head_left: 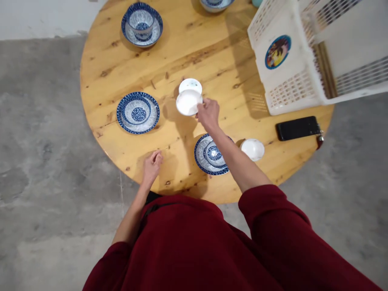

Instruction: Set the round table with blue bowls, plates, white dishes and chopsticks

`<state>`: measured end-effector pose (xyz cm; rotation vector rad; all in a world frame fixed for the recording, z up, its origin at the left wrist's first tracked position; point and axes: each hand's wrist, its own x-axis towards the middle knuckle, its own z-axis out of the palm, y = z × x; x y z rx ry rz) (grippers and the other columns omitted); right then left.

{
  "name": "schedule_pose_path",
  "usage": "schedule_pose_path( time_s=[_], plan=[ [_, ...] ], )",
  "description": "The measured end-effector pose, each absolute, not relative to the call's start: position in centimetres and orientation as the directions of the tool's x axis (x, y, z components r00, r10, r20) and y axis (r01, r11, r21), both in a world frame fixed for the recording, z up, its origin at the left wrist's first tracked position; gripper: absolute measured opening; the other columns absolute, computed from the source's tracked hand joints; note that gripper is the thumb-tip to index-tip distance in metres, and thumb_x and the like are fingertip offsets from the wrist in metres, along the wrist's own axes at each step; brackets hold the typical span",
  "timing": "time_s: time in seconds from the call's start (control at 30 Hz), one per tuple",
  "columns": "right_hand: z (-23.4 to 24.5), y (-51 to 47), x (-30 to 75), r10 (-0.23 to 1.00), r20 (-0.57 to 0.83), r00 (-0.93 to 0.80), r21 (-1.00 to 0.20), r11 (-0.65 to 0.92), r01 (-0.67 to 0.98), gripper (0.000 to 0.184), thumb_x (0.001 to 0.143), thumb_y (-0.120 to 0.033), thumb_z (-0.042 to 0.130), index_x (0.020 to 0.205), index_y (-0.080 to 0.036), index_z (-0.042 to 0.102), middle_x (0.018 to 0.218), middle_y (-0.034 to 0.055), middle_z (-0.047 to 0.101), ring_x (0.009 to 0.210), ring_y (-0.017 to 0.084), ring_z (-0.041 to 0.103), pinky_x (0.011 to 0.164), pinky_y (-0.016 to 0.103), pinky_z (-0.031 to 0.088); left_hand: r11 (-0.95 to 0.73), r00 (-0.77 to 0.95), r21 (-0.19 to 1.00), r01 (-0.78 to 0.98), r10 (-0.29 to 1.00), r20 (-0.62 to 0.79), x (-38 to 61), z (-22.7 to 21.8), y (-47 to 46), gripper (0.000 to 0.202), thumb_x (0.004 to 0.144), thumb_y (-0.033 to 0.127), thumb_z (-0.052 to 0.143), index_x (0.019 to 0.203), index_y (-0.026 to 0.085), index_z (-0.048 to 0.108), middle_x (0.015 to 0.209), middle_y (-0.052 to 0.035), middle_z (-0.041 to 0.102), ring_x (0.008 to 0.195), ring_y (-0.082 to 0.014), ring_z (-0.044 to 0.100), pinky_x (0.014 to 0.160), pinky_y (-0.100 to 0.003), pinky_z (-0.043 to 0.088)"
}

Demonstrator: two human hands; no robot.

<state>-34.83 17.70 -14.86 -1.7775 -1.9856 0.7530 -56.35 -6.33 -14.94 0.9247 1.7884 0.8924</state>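
Observation:
My right hand (209,113) pinches the rim of a small white bowl (188,103) over the middle of the table. Just behind that bowl is a second small white bowl (190,84) with a faint printed pattern, partly covered by the held one. Curled and apparently empty, my left hand (152,165) hovers by the near table edge. A blue-patterned bowl (138,112) sits on a matching plate (125,121) to the left. Beneath my right forearm another blue bowl (214,153) and plate (200,155) are partly hidden.
A white plastic basket (286,89) stands at the right of the round wooden table (182,52). Near it lie a black phone (297,128) and a white bowl (253,149). More blue-patterned dishes (142,25) stand at the far left, others (216,6) at the far edge.

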Motion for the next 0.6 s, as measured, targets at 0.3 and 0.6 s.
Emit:
schedule_pose_path(
  time_s=[0.3,0.6],
  plan=[
    [-12.6,5.5,-39.7,0.928,-0.334,-0.168,-0.735,-0.145,0.662,0.029,0.086,-0.031,0.044,0.091,-0.019,0.069,0.067,0.0064,0.069,0.072,0.027,0.069,0.07,0.035,0.054,0.41,-0.454,0.856,-0.314,0.727,-0.515,-58.8,-14.9,-3.1,0.035,0.093,0.047,0.065,0.102,0.014,0.067,0.089,-0.0096,0.076,0.071,-0.0142,0.071,0.067,-0.024,0.055],
    [-13.9,4.0,-41.1,0.927,-0.342,-0.157,-0.763,-0.176,0.621,0.028,0.087,-0.031,0.044,0.092,-0.018,0.068,0.067,0.0049,0.068,0.066,0.023,0.065,0.064,0.029,0.047,0.293,-0.505,0.802,-0.521,0.651,-0.566,-61.8,-14.8,1.4,0.027,0.099,0.037,0.06,0.087,0.013,0.061,0.083,-0.0134,0.078,0.076,-0.0191,0.077,0.074,-0.029,0.059]
  ],
)
